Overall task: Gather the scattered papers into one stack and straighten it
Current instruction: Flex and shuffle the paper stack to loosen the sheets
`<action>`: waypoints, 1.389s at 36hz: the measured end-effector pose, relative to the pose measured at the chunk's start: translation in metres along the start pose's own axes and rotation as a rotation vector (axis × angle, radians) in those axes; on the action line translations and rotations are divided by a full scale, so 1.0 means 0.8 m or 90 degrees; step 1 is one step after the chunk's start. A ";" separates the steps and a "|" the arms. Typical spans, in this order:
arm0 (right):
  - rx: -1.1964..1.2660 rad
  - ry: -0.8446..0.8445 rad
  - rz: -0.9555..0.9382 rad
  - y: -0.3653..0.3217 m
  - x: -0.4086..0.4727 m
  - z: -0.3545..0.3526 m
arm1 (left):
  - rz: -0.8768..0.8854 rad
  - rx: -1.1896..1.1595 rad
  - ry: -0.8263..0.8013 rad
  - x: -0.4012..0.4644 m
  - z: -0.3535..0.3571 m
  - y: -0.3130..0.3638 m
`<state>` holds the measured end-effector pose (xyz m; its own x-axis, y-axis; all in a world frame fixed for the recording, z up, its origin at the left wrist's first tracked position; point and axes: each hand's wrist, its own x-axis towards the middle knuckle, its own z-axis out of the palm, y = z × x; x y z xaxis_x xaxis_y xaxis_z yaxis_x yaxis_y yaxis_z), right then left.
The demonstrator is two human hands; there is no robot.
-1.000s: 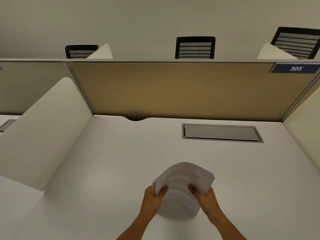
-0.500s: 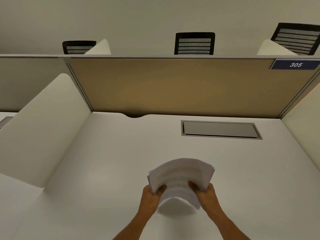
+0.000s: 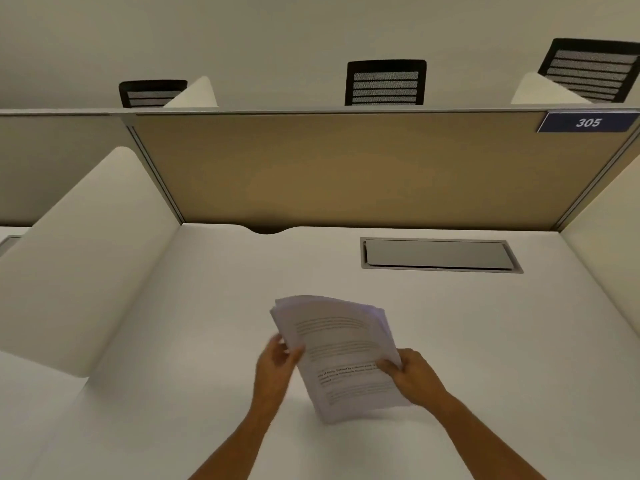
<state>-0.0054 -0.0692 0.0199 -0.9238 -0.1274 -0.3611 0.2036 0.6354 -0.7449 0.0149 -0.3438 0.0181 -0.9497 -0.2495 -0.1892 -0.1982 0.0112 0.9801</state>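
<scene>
In the lower middle of the frame, I am seeing the stack of white printed paper sheets being held upright and tilted, its bottom edge resting on the plain white desk surface. The left hand is gripping the stack's left edge with curled fingers, and the right hand is pinching its right edge, thumb lying on the printed face. The top edges are fanning out unevenly, not yet flush. The white surface is lying bare on both sides of the stack and in front of it. A white curved side divider is closing off the left of the frame, a tan fabric back panel is bounding the far edge, and a grey rectangular recessed cable hatch is sitting in the desk at the right of centre, its lid looking closed. A blue number plate reading 305 is showing at the upper right.
</scene>
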 end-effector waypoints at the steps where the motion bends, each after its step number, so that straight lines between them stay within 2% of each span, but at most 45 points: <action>1: -0.037 -0.006 -0.023 -0.006 0.004 -0.007 | 0.033 0.009 0.043 0.010 -0.006 0.009; 3: -0.112 -0.026 -0.066 -0.019 0.012 -0.021 | 0.107 0.095 0.074 0.029 -0.018 0.028; 5: -0.208 -0.056 -0.095 -0.036 0.021 -0.032 | 0.182 0.232 0.030 0.047 -0.026 0.050; 9: -0.369 -0.108 -0.140 -0.072 0.034 -0.048 | 0.292 0.444 -0.216 0.070 -0.025 0.099; 11: -0.427 -0.129 -0.152 -0.089 0.036 -0.053 | 0.277 0.485 -0.321 0.075 -0.019 0.114; 13: -0.465 -0.132 -0.163 -0.102 0.038 -0.060 | 0.230 0.499 -0.348 0.072 -0.010 0.120; 16: -0.438 -0.138 -0.162 -0.112 0.038 -0.080 | 0.145 0.356 -0.276 0.064 0.003 0.114; 21: -0.230 -0.135 -0.124 -0.093 0.034 -0.134 | 0.051 0.219 -0.133 0.055 0.001 0.085; 26: 0.071 -0.147 -0.093 -0.038 0.020 -0.158 | -0.036 0.123 -0.101 0.040 -0.008 0.059; 29: 0.249 -0.138 -0.078 -0.006 0.013 -0.137 | -0.075 0.093 -0.079 0.033 -0.011 0.047; 33: 0.380 -0.078 -0.022 0.025 0.009 -0.089 | -0.103 0.088 -0.072 0.025 -0.009 0.030; 38: 0.468 -0.050 0.056 0.046 0.004 -0.049 | -0.127 0.087 -0.027 0.021 -0.014 0.015; 43: 0.358 -0.064 0.036 0.039 0.001 -0.031 | -0.140 0.083 -0.006 0.023 -0.016 0.008; 50: 0.352 0.059 0.033 0.022 0.012 -0.036 | -0.101 0.068 -0.012 0.032 -0.011 0.013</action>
<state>-0.0199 -0.0374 0.0198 -0.9274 -0.0229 -0.3733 0.3666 0.1427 -0.9194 -0.0097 -0.3584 0.0237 -0.9087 -0.2384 -0.3427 -0.3695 0.0770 0.9261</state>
